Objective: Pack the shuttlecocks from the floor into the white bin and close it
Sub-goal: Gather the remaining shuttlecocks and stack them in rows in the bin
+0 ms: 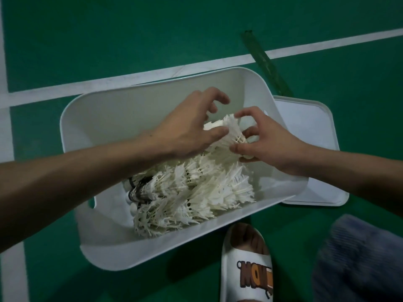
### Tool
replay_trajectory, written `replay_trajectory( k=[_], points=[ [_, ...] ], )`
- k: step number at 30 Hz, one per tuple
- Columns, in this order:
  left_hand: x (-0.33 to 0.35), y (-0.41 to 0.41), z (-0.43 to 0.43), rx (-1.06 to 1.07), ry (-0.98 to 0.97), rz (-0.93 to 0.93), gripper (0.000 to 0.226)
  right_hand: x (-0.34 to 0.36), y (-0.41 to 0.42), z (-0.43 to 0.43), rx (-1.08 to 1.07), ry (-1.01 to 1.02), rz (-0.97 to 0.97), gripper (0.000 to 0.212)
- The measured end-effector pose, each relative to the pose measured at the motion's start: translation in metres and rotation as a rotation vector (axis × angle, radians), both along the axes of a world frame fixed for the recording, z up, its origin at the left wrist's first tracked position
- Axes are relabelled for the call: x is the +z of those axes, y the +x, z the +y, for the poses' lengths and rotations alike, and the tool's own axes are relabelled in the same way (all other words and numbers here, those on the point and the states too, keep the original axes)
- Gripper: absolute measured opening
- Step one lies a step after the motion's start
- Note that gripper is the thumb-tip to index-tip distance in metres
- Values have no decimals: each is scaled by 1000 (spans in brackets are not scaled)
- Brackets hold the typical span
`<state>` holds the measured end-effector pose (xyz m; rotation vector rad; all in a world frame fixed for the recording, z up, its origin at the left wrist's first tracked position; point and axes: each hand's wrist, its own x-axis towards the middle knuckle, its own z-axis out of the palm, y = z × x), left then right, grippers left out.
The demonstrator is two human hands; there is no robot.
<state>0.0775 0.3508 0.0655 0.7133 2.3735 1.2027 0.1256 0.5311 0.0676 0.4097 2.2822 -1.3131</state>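
The white bin (102, 118) sits open on the green court floor, holding several white feather shuttlecocks (196, 192) piled in its right half. Both hands are over the bin's far right part. My right hand (268, 140) pinches a stack of shuttlecocks (229, 131) at its cork end. My left hand (187, 127) touches the stack's feather end with thumb and curled fingers. The bin's white lid (316, 149) lies flat on the floor at the bin's right side.
White court lines (65, 92) cross the green floor behind and left of the bin. A dark green strip (263, 59) lies at the back right. My foot in a white slipper (246, 262) stands just in front of the bin, with my trouser knee (359, 258) beside it.
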Motion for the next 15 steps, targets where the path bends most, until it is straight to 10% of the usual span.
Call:
replay_trajectory(
  k=[15],
  points=[
    [-34, 35, -12, -701, -352, 164, 71, -3, 9, 7, -64, 57, 57, 28]
  ],
)
